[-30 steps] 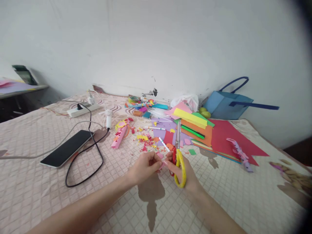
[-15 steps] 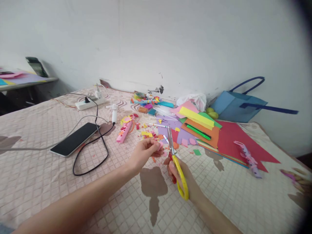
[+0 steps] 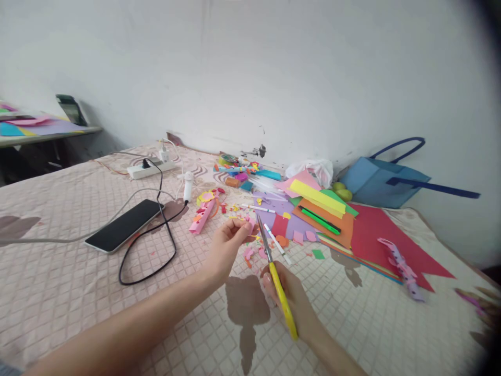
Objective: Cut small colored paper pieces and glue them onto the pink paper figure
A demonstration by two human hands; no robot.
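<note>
Between its thumb and fingers, my left hand (image 3: 228,245) pinches a small piece of pink paper (image 3: 251,224). My right hand (image 3: 287,284) is closed round the yellow handle of a pair of scissors (image 3: 278,290). The blades point up and away, close to the right side of the pink piece; whether they touch it I cannot tell. Below and beyond the hands lie small pink scraps (image 3: 249,254), a white marker pen (image 3: 277,243) and a red paper piece (image 3: 280,225). Left of them lies a rolled pink paper tube (image 3: 203,215) with a yellow flower on it.
Coloured sheets, among them a red sheet (image 3: 385,237), are stacked at the right with a green pen (image 3: 319,219) on top. A decorated purple paper roll (image 3: 403,271) lies further right. A blue bag (image 3: 383,177) stands behind. At left are a phone (image 3: 125,224), cables and a power strip (image 3: 151,169).
The scissors have turned so their blades lean left, nearer the pink paper in my left hand. The whole view has shifted slightly, with things appearing a little lower and further right.
</note>
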